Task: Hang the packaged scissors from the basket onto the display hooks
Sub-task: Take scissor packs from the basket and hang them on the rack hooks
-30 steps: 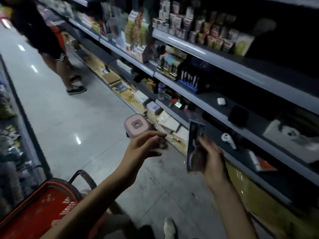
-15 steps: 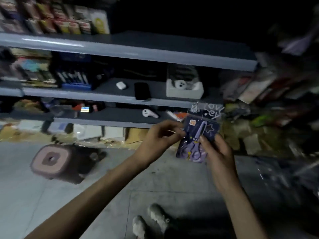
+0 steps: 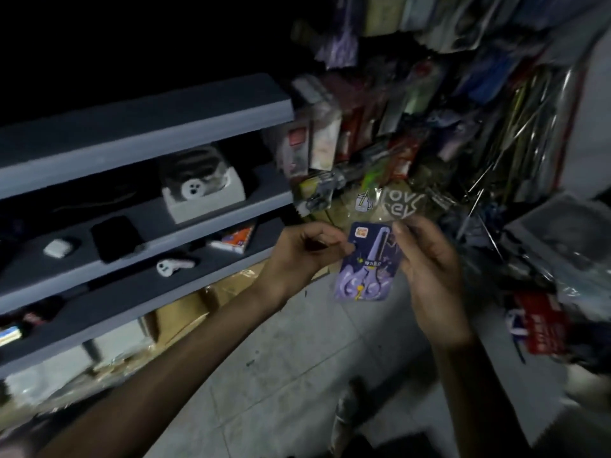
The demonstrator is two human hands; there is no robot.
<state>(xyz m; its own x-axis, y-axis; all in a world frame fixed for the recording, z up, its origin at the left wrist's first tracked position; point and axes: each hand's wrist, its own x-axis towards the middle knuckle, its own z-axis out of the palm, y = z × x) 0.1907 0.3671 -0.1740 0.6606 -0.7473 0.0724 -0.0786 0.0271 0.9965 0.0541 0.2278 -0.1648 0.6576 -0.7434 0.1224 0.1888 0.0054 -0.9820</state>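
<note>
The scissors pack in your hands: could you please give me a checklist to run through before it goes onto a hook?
1. Grip: the left hand pinches the left edge of the pack and the right hand holds its right side. Ok.
2. Orientation: printed front towards the camera, blade end up. Ok.
3. Hang hole at the top of the pack: cannot tell.
4. Free hook among the hanging goods: too dark and blurred, cannot tell.
5. Pack raised to hook level: it is below the hanging goods. Not ok.
</note>
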